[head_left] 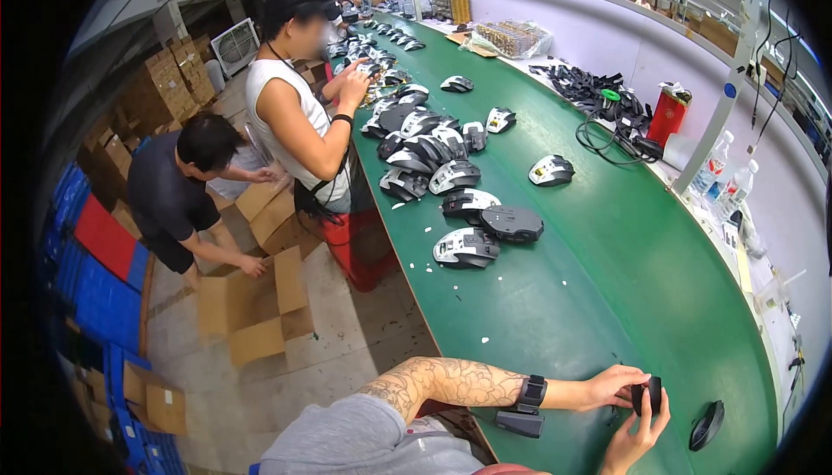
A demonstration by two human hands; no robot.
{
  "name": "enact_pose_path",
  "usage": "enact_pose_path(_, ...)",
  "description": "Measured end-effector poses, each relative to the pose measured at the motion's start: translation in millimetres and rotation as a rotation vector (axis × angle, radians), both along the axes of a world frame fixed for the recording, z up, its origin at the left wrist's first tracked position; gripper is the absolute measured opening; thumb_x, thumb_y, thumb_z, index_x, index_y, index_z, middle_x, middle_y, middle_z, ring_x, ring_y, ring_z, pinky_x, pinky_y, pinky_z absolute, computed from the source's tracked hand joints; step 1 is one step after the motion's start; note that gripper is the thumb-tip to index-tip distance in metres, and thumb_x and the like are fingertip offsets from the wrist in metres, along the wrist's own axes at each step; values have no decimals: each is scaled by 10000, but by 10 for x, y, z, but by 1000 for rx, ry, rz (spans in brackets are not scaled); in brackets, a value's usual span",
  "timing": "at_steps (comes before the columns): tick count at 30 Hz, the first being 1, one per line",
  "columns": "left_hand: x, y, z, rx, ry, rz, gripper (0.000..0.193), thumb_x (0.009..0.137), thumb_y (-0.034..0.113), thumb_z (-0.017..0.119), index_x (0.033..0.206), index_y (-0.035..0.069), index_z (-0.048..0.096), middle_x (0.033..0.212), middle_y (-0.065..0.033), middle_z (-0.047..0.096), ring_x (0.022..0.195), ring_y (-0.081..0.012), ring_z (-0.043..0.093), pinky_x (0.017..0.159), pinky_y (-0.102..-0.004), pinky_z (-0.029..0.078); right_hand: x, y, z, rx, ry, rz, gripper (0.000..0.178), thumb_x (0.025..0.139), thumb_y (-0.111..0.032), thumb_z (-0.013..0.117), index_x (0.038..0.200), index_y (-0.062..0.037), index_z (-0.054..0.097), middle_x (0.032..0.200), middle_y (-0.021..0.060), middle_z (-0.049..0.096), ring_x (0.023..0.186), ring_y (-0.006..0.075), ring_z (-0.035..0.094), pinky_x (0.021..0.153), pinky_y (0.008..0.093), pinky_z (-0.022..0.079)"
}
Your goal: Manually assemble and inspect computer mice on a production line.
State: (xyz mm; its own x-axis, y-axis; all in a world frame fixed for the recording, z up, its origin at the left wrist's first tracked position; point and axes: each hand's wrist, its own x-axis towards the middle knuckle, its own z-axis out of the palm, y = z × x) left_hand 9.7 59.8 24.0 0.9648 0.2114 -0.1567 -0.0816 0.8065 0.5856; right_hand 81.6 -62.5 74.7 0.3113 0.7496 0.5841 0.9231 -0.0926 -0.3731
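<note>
My left hand [614, 387] reaches in over the green bench, a black band around its wrist. Its fingers pinch a small black plastic piece [646, 396] from the far side. From below, my right hand [638, 437] has its fingertips closed on the same piece. To the right of my hands lies another black curved part [707, 426], probably a mouse shell. By the near edge, under my left forearm, rests a dark flat object [520, 424] that I cannot identify.
Several grey-and-black computer mice [466, 248] crowd the bench's [572, 319] left side. Bottles [737, 187], a red box [668, 114] and black cables [607, 139] line the right side. One co-worker [299, 102] handles mice; another [186, 189] bends over open cartons [256, 302].
</note>
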Motion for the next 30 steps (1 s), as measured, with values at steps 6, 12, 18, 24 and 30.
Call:
enact_pose_path(6,-40,-11,89,45,7,13,222,907,276,525,1039,100,556,1006,14,567,936,-83,543,816,-251,440,1,4,25,-26,-14,-41,382,766,42,594,1124,-90,620,1188,181,516,1012,331,539,866,383,449)
enact_pose_path(12,-62,-62,87,114,12,41,194,889,217,553,1017,73,572,966,9,579,919,-79,540,797,-244,440,-69,-53,4,-6,-11,-55,363,757,0,670,1107,-87,632,1182,176,522,1002,321,542,850,376,459)
enact_pose_path(18,-57,-169,7,150,1,100,150,881,195,569,962,69,582,935,13,583,887,-72,537,774,-230,438,-160,-102,32,-14,-55,-61,362,760,24,650,1105,-84,633,1184,189,539,1019,322,555,862,370,461)
enact_pose_path(24,-112,-210,-8,152,9,129,136,859,203,593,881,69,598,872,25,580,830,-69,514,723,-225,420,-307,-110,69,25,-78,-92,367,760,-16,660,1123,-23,603,1156,186,571,1023,321,575,887,368,456)
enact_pose_path(30,-118,-306,-25,187,3,157,150,834,209,611,841,59,614,797,25,582,762,-73,496,673,-230,395,-323,-220,17,-28,-78,-195,520,709,-111,736,1186,-10,555,1103,177,592,1002,338,577,893,392,451)
